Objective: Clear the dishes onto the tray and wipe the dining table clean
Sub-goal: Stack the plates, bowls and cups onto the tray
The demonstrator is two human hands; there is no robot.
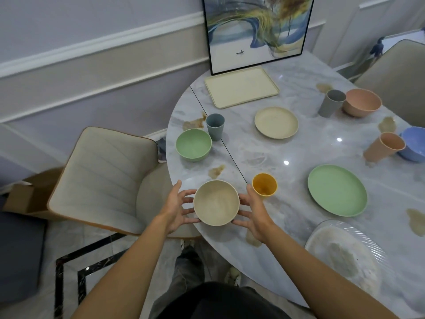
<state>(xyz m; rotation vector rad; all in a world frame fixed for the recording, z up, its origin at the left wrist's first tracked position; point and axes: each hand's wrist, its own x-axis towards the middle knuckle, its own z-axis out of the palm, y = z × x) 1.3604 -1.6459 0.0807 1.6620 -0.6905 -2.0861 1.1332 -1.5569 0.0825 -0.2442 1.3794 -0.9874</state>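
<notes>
The beige bowl sits at the counter's near rim, looks empty, and is flanked by both hands. The left hand at 9 o'clock and the right hand at 3 o'clock are spread, their nearly straight fingers meeting the bowl's wall, not clenched round it. I cannot tell whether it is lifted.

So light a hold could let the smooth bowl slip over the rim toward the chair at 9 o'clock. The yellow cup, just beside the right hand at 2 o'clock, could be knocked over.

The tray, well apart at 1 o'clock, holds nothing. The green bowl at 11 o'clock seems empty, while the clear plate at 4 o'clock carries brownish residue
</notes>
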